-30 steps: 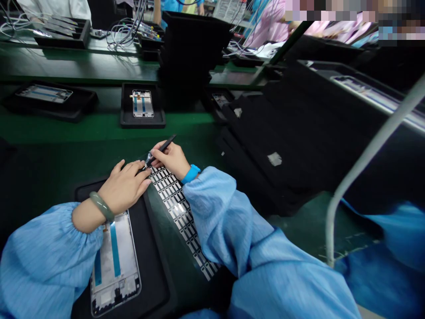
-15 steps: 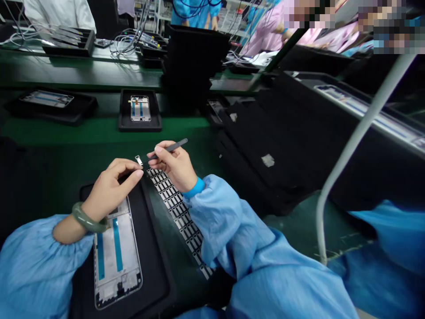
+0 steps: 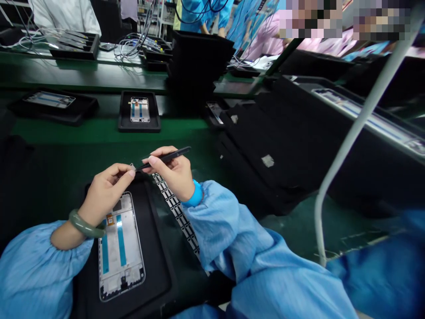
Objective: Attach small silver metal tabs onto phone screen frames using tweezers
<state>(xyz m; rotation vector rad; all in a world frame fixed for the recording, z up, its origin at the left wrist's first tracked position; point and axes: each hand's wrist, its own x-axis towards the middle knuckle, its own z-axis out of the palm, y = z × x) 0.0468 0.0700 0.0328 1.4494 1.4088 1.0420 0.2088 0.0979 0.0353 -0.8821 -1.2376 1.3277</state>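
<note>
Black tweezers (image 3: 172,155) are held pen-like in my right hand (image 3: 174,173), their tips reaching my left fingertips. Thumb and forefinger of my left hand (image 3: 108,186) pinch a small pale sticker-like piece (image 3: 133,166), mostly covered by the fingers. Below my left hand a phone frame (image 3: 133,248) with two blue strips lies in a black tray (image 3: 159,266). To the tray's right runs a sheet of small white-and-black stickers (image 3: 175,208), partly hidden beneath my right hand and sleeve.
Further back, another phone frame (image 3: 140,110) sits in its own black tray (image 3: 122,126), with one more tray (image 3: 79,113) at left. Stacked black trays (image 3: 199,57) stand behind. Black trays (image 3: 265,133) and a pale curved tube (image 3: 345,146) occupy the right. Co-workers are across the bench.
My left hand has moved slightly left, with my right hand following. The small piece, which stood out above the left fingertips, is now mostly hidden there. The tweezers have turned.
</note>
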